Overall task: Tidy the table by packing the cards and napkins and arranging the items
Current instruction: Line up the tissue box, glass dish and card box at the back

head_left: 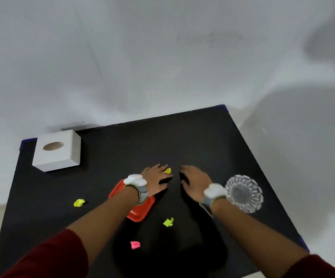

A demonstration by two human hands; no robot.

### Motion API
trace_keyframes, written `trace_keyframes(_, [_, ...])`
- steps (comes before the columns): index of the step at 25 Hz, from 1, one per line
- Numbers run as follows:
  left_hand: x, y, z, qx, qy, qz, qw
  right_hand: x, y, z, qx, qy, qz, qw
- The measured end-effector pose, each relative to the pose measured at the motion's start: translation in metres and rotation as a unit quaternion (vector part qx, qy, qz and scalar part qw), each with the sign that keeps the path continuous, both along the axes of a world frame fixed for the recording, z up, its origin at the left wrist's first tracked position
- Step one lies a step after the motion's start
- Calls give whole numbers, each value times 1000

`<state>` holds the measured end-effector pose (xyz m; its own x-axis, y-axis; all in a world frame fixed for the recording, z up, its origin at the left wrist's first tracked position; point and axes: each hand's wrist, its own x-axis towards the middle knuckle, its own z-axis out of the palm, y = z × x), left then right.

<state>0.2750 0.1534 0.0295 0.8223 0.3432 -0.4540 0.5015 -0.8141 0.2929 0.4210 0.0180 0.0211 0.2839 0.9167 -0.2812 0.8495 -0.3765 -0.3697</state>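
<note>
Together, the left hand [156,178] is touching a crumpled yellow napkin [167,170] with loosely spread fingers while the right hand [194,180] is resting open, holding nothing, on the black bench [202,137] beside white walls.

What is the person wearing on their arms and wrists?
Both arms have dark red sleeves pushed up toward the elbows, leaving the forearms bare. Each wrist carries a grey band edged in yellow-green, topped by a rounded white block: one behind the left hand, one behind the right hand. No gloves or rings are visible.
</note>
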Motion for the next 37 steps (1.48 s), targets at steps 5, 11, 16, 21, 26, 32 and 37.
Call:
trace_keyframes(5, [22,-30,9,-111,-112,182,971,38,-61,33,-1,-40,-81,996])
trace_keyframes(11, [45,-59,27,-232,-172,272,918,118,-74,36,-189,-39,-119,974])
trace_keyframes(16, [38,-61,50,-426,-156,395,799,99,-38,65,-123,-2,-115,986])
trace_keyframes(21, [9,-17,58,-494,-136,501,698,52,36,60,22,259,-286,923])
trace_keyframes(26, [-11,46,56,-478,-245,594,599,14,115,30,40,447,-390,804])
trace_keyframes(32, [-10,101,46,-451,-236,622,595,9,169,5,27,511,-417,751])
trace_keyframes(37, [-3,120,21,-378,-262,600,655,13,185,-6,12,487,-406,773])
